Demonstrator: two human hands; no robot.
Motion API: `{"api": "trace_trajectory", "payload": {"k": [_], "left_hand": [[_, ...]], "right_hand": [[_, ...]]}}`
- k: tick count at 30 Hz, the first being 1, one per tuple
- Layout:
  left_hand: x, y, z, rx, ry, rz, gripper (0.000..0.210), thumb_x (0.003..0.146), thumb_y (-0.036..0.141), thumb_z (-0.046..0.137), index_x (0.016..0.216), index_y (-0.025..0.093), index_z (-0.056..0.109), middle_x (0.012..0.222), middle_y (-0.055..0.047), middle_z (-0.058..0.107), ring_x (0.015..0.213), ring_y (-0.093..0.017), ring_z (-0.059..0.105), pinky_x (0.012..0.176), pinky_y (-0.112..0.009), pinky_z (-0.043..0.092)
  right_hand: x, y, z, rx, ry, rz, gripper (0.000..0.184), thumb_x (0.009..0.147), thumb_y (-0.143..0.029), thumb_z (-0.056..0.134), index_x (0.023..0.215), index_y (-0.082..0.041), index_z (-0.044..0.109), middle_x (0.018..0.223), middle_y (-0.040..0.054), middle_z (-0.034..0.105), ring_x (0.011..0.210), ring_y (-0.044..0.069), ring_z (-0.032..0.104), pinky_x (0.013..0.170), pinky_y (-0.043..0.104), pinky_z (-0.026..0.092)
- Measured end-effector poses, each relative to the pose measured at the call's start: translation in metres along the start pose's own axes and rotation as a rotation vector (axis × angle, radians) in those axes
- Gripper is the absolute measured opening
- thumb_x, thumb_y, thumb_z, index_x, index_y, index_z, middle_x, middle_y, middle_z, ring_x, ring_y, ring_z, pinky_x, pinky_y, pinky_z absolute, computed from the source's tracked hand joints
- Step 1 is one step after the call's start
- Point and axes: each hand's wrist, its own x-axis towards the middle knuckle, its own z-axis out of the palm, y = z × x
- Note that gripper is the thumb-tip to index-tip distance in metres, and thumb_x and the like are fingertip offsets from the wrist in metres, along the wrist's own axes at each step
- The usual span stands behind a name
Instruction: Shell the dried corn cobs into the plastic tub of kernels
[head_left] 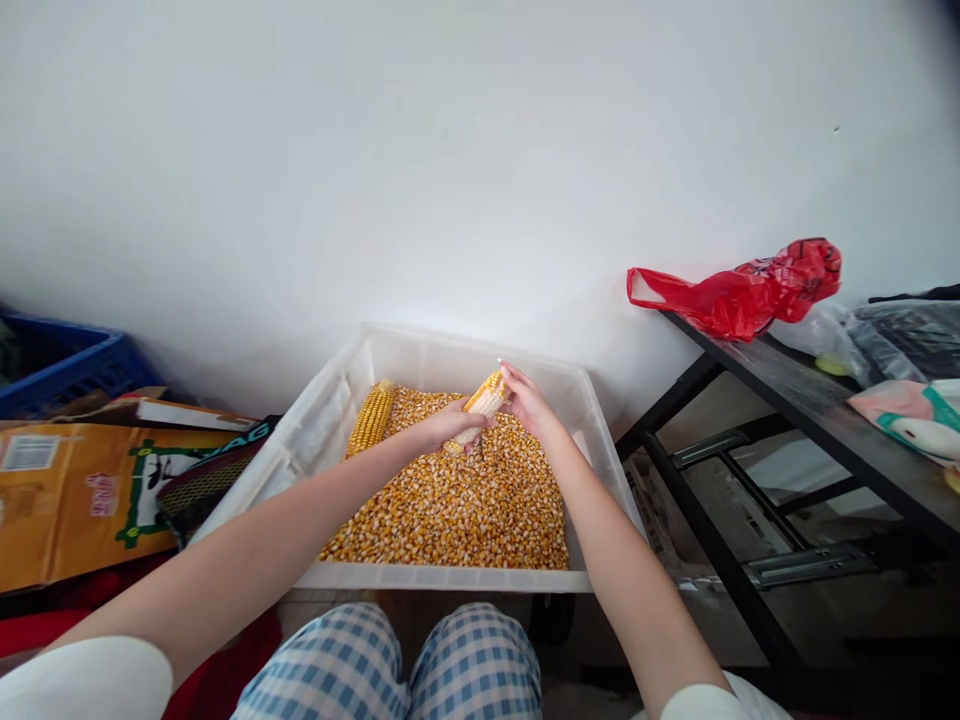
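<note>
A partly stripped corn cob (488, 397) is held at a slant over the bin, with yellow kernels along its upper side and a pale bare stretch below. Wrapped round its lower end is my left hand (452, 424). My right hand (526, 402) grips the upper end, its fingers closed and partly hidden. Beneath both hands, loose corn kernels (457, 510) cover the floor of a translucent plastic bin (450, 577). A second cob (370, 420), full of yellow kernels, lies on them against the left wall of the bin.
A dark table (825, 405) stands at right, bearing a red plastic bag (739, 295) and other bags. At left are a yellow-brown cardboard box (67, 500), a black mesh bag (210, 480) and a blue crate (82, 360). A white wall (450, 160) rises behind the bin.
</note>
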Motion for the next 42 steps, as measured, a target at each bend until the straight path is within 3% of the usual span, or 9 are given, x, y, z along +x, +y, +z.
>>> {"api": "trace_trajectory", "payload": {"k": [4, 8, 14, 20, 30, 34, 37, 42], "left_hand": [[0.001, -0.004, -0.001, 0.058, 0.013, 0.079, 0.041, 0.066, 0.028, 0.065, 0.099, 0.015, 0.045, 0.060, 0.003, 0.053, 0.041, -0.009, 0.049, 0.037, -0.022, 0.042], [0.001, -0.005, -0.002, 0.069, -0.009, 0.066, 0.043, 0.066, 0.028, 0.066, 0.100, 0.014, 0.044, 0.059, 0.004, 0.052, 0.040, -0.008, 0.048, 0.037, -0.020, 0.041], [0.002, -0.005, -0.004, 0.025, -0.027, 0.056, 0.038, 0.069, 0.032, 0.063, 0.098, 0.016, 0.043, 0.056, 0.004, 0.051, 0.039, -0.008, 0.047, 0.036, -0.020, 0.040], [0.002, -0.006, 0.000, 0.092, -0.007, 0.120, 0.042, 0.066, 0.029, 0.066, 0.100, 0.015, 0.045, 0.059, 0.004, 0.052, 0.039, -0.008, 0.047, 0.037, -0.021, 0.041], [0.001, -0.002, -0.003, 0.036, -0.030, 0.041, 0.032, 0.070, 0.031, 0.061, 0.093, 0.015, 0.046, 0.054, 0.003, 0.051, 0.039, -0.009, 0.047, 0.036, -0.021, 0.041], [0.001, 0.001, 0.002, 0.149, 0.065, 0.077, 0.038, 0.069, 0.029, 0.063, 0.100, 0.015, 0.045, 0.059, 0.003, 0.052, 0.040, -0.009, 0.049, 0.038, -0.021, 0.042], [0.002, -0.002, 0.005, 0.194, 0.127, 0.061, 0.042, 0.068, 0.028, 0.065, 0.102, 0.015, 0.044, 0.059, 0.003, 0.052, 0.040, -0.009, 0.049, 0.037, -0.021, 0.042], [0.001, -0.003, 0.003, 0.088, 0.042, 0.050, 0.036, 0.069, 0.028, 0.063, 0.097, 0.015, 0.044, 0.057, 0.005, 0.049, 0.039, -0.008, 0.046, 0.036, -0.022, 0.042]], "right_hand": [[0.003, 0.003, 0.003, 0.014, 0.113, 0.001, 0.041, 0.075, -0.052, 0.051, 0.103, -0.023, 0.058, 0.085, 0.0010, 0.060, 0.065, 0.010, 0.054, 0.055, 0.023, 0.049], [0.003, 0.006, 0.003, 0.000, 0.108, -0.026, 0.034, 0.073, -0.045, 0.057, 0.097, -0.021, 0.059, 0.082, 0.0000, 0.060, 0.062, 0.010, 0.053, 0.054, 0.022, 0.048], [0.003, 0.000, 0.001, 0.074, 0.063, -0.008, 0.031, 0.078, -0.041, 0.050, 0.101, -0.022, 0.058, 0.082, 0.0006, 0.060, 0.064, 0.011, 0.054, 0.051, 0.021, 0.046], [0.007, 0.006, 0.002, 0.033, 0.160, -0.016, 0.035, 0.075, -0.047, 0.052, 0.097, -0.020, 0.060, 0.072, -0.0014, 0.058, 0.053, 0.009, 0.050, 0.047, 0.020, 0.042], [0.007, 0.008, 0.001, 0.094, 0.086, -0.045, 0.029, 0.076, -0.038, 0.053, 0.101, -0.025, 0.055, 0.080, -0.0022, 0.057, 0.063, 0.010, 0.053, 0.055, 0.022, 0.048], [0.004, 0.007, 0.008, 0.001, 0.170, -0.043, 0.037, 0.072, -0.051, 0.053, 0.101, -0.027, 0.052, 0.082, -0.0028, 0.056, 0.063, 0.009, 0.053, 0.050, 0.019, 0.045], [0.002, 0.011, 0.011, -0.120, 0.147, -0.013, 0.041, 0.066, -0.053, 0.060, 0.097, -0.027, 0.051, 0.081, -0.0033, 0.054, 0.062, 0.009, 0.052, 0.049, 0.019, 0.045], [0.004, 0.012, 0.005, -0.142, 0.069, -0.033, 0.036, 0.069, -0.050, 0.058, 0.095, -0.026, 0.053, 0.085, -0.0017, 0.054, 0.066, 0.010, 0.053, 0.053, 0.022, 0.048]]}}
